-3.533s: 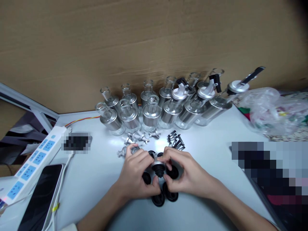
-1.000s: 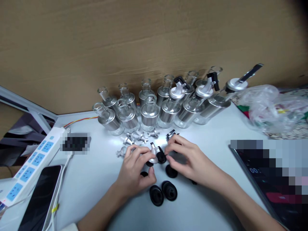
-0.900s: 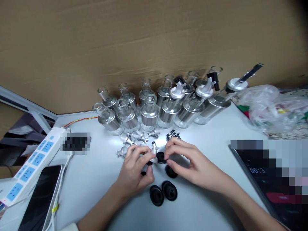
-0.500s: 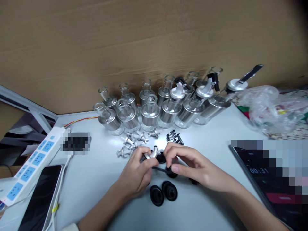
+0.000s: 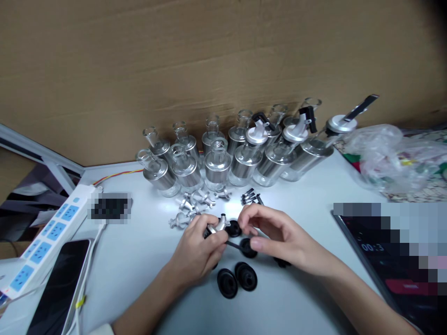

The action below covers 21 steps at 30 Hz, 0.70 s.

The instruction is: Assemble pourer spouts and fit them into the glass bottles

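My left hand (image 5: 199, 251) is closed around a small silver spout cap (image 5: 218, 226), held just above the white table (image 5: 300, 298). My right hand (image 5: 275, 235) pinches a thin black stick (image 5: 233, 244) whose other end reaches the cap. Black rubber stoppers (image 5: 237, 279) lie on the table under and in front of both hands. Loose silver spout parts (image 5: 195, 204) and several short black levers (image 5: 252, 197) lie just beyond my fingers.
Several glass bottles with silver collars (image 5: 216, 163) stand in rows against the cardboard wall; three at the right carry fitted spouts (image 5: 295, 130). A white power strip (image 5: 49, 232) and a phone (image 5: 57, 288) lie at left. A plastic bag (image 5: 394, 158) and a dark tablet (image 5: 401, 260) are at right.
My right hand went to the black levers, took up a thin black stick and brought it to the silver cap, which my left hand has tipped and lowered a little.
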Motion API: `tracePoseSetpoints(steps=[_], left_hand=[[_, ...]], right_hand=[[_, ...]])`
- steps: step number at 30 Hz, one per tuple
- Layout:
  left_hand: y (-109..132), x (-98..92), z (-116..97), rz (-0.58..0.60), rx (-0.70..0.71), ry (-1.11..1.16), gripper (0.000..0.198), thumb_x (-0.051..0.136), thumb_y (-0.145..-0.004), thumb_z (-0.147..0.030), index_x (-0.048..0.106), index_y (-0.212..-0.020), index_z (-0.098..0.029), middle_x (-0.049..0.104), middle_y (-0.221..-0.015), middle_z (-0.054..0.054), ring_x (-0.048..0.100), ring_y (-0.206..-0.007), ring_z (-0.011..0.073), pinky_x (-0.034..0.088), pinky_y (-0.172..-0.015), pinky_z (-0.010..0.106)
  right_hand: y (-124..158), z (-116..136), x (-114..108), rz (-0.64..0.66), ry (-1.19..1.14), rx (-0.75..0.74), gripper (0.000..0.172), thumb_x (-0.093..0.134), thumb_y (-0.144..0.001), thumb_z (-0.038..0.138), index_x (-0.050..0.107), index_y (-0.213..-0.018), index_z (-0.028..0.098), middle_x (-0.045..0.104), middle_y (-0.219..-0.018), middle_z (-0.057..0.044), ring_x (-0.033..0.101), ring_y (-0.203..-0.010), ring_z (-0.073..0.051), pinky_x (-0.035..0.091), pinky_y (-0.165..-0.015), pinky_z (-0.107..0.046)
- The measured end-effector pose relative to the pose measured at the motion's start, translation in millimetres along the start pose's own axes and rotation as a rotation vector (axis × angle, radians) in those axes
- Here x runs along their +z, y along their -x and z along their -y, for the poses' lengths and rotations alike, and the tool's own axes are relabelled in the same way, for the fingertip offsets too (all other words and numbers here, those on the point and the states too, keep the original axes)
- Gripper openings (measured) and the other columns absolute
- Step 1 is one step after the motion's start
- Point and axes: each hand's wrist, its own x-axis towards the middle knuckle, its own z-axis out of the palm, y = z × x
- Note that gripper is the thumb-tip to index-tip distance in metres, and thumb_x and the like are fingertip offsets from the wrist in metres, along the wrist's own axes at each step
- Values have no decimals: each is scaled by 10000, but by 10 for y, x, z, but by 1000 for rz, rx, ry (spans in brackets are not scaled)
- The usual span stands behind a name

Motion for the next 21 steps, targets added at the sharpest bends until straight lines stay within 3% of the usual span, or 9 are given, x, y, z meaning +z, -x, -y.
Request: tracePoseSetpoints(steps=[7, 15, 21], left_hand=[[-1, 10, 0, -84, -41, -43, 143, 416, -878, -111, 511, -930, -204, 492, -885, 39, 471, -764, 147, 415, -657, 246], [-41, -13, -8, -57, -71, -53, 144, 429, -876, -105, 535, -909, -196, 566, -845, 34, 543, -797, 151, 435, -707, 265], [-47, 34, 12, -47, -56, -51, 105, 454, -913, -156, 514, -990, -196, 606, -878, 43, 595, -825, 152, 465, -731, 281]], right_hand=[[-15, 0, 65, -101, 37, -26, 238, 761, -686, 271, 576, -807, 185, 600, -702, 6, 570, -667, -122, 461, -637, -258], [-25, -48, 72, -282, 243, -73, 127, 693, -764, 301, 639, -784, 188, 675, -751, -35, 599, -661, -140, 494, -604, -264], [-30, -68, 71, -321, 199, -21, 135, 691, -764, 317, 684, -828, 199, 710, -784, -42, 653, -702, -161, 537, -626, -269]])
